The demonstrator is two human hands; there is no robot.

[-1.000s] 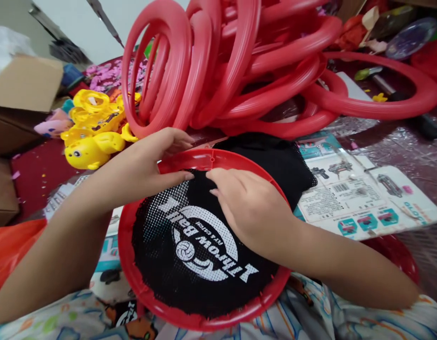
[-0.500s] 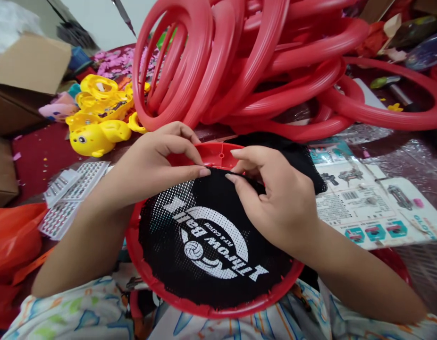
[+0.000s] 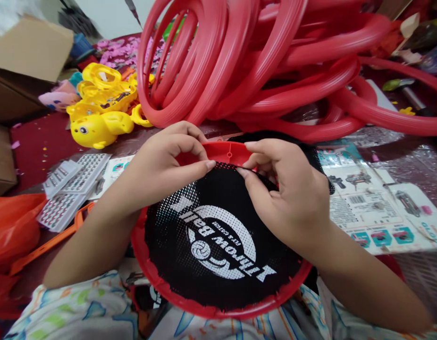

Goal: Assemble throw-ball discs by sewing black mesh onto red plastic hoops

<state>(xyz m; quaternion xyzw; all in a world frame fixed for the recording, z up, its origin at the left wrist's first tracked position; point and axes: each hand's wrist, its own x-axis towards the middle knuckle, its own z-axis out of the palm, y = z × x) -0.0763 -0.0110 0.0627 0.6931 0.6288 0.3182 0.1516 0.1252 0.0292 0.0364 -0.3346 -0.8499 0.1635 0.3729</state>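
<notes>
A red plastic ring (image 3: 225, 311) lies across my lap with a black mesh net (image 3: 218, 189) spread over it, printed upside down with white "Throw Ball" lettering. Along the sides and near edge, the net meets small teeth on the ring. At the far edge, my left hand (image 3: 165, 165) pinches the net's border between thumb and fingers. My right hand (image 3: 289, 189) pinches the same border a little to the right. Between the two hands, a bare stretch of the ring's inner face shows beyond the net. Both hands' curled fingertips are partly hidden.
Behind the hands is a big pile of red hoops (image 3: 275, 99). Yellow toy parts (image 3: 101, 127) and clear trays of small pieces (image 3: 73, 193) are at left. Black mesh (image 3: 315, 156) and printed cardboard (image 3: 370, 208) lie right. An orange bag (image 3: 13, 231) and open carton (image 3: 30, 52) stand far left.
The net's far border between my hands is now lifted and pulled taut, a little farther apart between the thumbs. The view has shifted slightly; both hands keep hold.
</notes>
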